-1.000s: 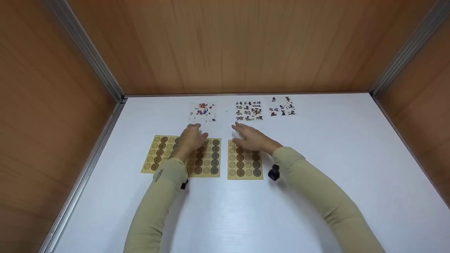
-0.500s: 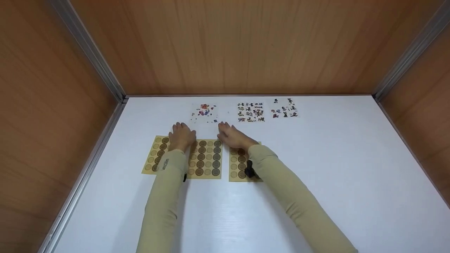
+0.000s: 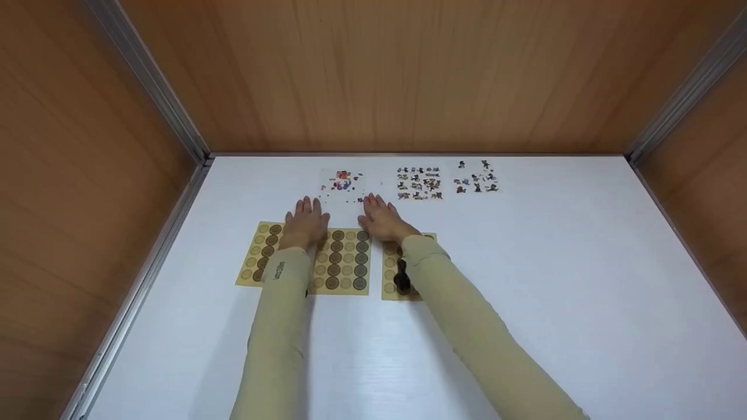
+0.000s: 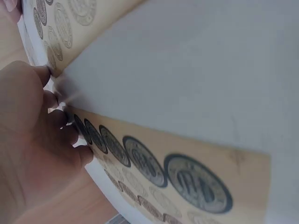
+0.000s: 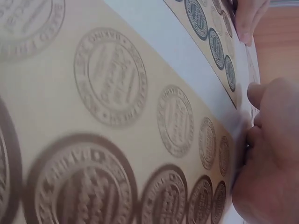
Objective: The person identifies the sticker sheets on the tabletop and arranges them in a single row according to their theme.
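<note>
Three tan sticker sheets with rows of round stamp-like labels lie on the white table: a left sheet [image 3: 252, 256], a middle sheet [image 3: 341, 262] and a right sheet [image 3: 390, 269]. My left hand [image 3: 305, 226] lies with fingers spread over the top edges of the left and middle sheets, its wrist hiding part of both. My right hand [image 3: 382, 220] reaches past the gap between the middle and right sheets, fingers extended. Its forearm covers much of the right sheet. Neither hand grips anything. Just beyond the fingertips lies a clear sticker sheet [image 3: 343, 182] with small colourful pictures.
Two more picture sticker sheets, a fuller one [image 3: 420, 184] and a sparser one [image 3: 477, 178], lie at the back right. Wooden panels [image 3: 408, 76] enclose the table [image 3: 554, 280] at the back and sides. A black device [image 3: 401, 277] sits under the right wrist.
My right hand has moved left, from above the right sheet to the middle sheet's top right corner. My left hand has shifted slightly left, and its fingers have straightened and spread.
</note>
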Action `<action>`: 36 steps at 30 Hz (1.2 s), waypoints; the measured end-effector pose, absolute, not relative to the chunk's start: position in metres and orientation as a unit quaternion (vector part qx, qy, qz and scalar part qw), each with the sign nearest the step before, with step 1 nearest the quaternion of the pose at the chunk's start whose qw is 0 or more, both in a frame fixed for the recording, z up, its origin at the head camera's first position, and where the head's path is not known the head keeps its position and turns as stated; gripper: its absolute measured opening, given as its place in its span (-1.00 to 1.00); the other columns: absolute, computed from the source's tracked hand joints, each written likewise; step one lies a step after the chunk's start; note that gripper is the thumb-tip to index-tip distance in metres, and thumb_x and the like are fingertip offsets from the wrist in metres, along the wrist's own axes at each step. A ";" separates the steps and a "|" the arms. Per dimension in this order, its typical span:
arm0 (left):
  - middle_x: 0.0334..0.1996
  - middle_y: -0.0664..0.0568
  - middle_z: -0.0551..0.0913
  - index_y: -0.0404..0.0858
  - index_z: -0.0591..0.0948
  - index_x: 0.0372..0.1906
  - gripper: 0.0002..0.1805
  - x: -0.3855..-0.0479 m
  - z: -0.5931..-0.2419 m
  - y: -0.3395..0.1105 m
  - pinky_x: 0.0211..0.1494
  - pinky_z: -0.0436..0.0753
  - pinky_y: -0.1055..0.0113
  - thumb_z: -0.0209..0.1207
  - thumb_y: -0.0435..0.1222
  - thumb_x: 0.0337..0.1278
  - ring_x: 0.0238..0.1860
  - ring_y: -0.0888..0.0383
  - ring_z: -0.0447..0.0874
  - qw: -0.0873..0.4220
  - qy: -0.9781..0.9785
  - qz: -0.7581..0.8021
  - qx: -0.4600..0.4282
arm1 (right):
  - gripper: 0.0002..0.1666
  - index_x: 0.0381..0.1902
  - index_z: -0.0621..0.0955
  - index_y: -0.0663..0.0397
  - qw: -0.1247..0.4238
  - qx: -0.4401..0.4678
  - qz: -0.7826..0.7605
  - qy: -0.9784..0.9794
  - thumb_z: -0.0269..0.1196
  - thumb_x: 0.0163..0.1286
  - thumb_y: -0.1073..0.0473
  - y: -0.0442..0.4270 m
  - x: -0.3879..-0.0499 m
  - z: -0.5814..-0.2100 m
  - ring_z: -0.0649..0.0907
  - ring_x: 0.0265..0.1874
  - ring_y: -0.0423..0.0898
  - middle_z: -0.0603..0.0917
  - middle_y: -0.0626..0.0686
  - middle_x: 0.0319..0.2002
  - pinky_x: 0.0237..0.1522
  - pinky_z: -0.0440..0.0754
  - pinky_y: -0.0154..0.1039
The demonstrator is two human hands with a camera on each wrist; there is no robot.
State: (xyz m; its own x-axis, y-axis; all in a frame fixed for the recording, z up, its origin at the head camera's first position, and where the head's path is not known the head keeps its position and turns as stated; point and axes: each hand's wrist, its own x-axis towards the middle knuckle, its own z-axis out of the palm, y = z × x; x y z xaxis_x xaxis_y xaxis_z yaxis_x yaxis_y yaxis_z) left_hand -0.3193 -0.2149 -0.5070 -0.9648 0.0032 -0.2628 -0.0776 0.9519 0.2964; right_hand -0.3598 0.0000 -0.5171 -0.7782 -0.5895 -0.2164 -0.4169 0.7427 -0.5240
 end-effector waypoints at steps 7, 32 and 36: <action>0.60 -0.32 -0.20 -0.40 -0.10 0.61 -0.29 -0.318 -0.506 -0.216 0.59 -0.20 -0.14 -0.40 -0.05 0.63 0.60 -0.20 -0.30 0.138 0.979 0.148 -0.016 | -0.20 0.62 -0.16 0.24 0.181 -0.268 -0.252 0.912 -0.20 0.68 -0.06 0.000 -0.359 -0.521 -0.22 0.60 0.07 -0.19 0.18 0.63 0.56 -0.33 0.01; 0.59 -0.32 -0.09 -0.27 0.10 0.61 -0.36 -0.308 -0.499 -0.223 0.59 -0.13 -0.13 -0.28 -0.05 0.63 0.60 -0.23 -0.21 0.150 0.973 0.174 0.007 | -0.21 0.59 -0.14 0.35 0.161 -0.266 -0.283 0.907 -0.08 0.66 0.11 0.004 -0.370 -0.518 -0.11 0.60 0.11 -0.06 0.26 0.60 0.58 -0.23 -0.01; 0.59 -0.30 -0.06 -0.23 0.17 0.59 -0.38 -0.306 -0.496 -0.224 0.60 -0.14 -0.08 -0.24 -0.05 0.63 0.60 -0.22 -0.19 0.152 0.969 0.195 0.002 | -0.18 0.59 -0.12 0.38 0.147 -0.258 -0.297 0.908 -0.02 0.64 0.12 0.002 -0.373 -0.520 -0.11 0.59 0.16 -0.09 0.30 0.60 0.57 -0.23 0.02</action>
State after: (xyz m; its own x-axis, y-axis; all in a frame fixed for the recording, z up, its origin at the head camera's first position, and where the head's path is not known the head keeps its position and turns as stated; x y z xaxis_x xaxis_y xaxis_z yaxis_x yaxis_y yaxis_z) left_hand -0.3055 -0.2239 -0.4964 -0.9540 0.0632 -0.2931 -0.0554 0.9236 0.3793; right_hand -0.3731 0.0021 -0.5202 -0.8240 -0.5551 -0.1140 -0.3805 0.6911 -0.6145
